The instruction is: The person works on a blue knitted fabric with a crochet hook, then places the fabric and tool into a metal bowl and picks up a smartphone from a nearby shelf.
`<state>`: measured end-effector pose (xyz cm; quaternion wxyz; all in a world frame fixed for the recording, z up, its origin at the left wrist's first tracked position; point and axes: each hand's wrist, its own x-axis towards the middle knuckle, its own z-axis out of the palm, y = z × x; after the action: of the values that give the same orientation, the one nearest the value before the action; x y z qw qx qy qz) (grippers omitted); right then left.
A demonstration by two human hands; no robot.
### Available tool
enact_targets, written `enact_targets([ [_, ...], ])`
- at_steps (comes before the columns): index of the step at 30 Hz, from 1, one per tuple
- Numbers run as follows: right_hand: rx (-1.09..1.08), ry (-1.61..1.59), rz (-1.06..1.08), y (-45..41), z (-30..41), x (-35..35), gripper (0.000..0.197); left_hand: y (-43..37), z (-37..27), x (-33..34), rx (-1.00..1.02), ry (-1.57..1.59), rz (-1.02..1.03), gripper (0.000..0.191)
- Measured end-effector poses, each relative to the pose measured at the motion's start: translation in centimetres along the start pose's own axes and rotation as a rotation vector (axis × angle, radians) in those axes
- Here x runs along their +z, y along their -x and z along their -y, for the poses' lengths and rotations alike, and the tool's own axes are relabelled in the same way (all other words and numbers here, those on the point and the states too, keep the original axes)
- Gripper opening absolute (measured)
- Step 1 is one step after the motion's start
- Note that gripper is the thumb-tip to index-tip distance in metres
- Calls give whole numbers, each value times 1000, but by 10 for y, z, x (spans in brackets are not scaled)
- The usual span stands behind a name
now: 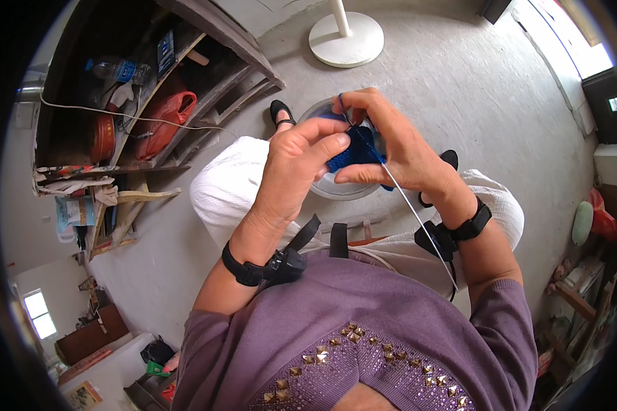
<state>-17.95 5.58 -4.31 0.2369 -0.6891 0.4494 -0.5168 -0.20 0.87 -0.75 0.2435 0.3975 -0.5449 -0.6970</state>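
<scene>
Between my hands is a small piece of dark blue knitting (361,146), with stitches along a thin metal knitting needle (417,216). The needle's long end slants down past my right palm towards my lap. My left hand (299,156) pinches the knitting's left side, thumb and forefinger near the needle's tip. My right hand (402,134) curves around the other side, its thumb against the lower edge. Blue yarn (341,103) loops by the right fingertips. Fingers partly hide the needle tip. Below the work stands a round, translucent basin (342,193).
My knees in white trousers (231,177) flank the basin. Black straps with devices (283,267) circle both wrists. At left, a dark wooden cabinet (226,36) holds a plastic bottle (118,71) and a red bag (164,123). A white round stand base (347,43) rests on the concrete floor ahead.
</scene>
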Motion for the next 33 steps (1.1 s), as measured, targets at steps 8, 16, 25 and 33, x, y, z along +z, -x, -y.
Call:
enact_targets([
  [8, 0, 91, -114, -1, 6, -7, 17, -1, -4, -10, 69, 154, -185, 20],
  [16, 35, 57, -75, 1, 9, -7, 15, -2, -6, -9, 120, 194, -276, 20],
  [25, 326, -252, -17, 4, 14, -10, 23, -2, -9, -14, 53, 205, -189, 21],
  [33, 208, -240, -37, 5, 7, -2, 22, -1, -2, -11, 10, 181, -131, 21],
])
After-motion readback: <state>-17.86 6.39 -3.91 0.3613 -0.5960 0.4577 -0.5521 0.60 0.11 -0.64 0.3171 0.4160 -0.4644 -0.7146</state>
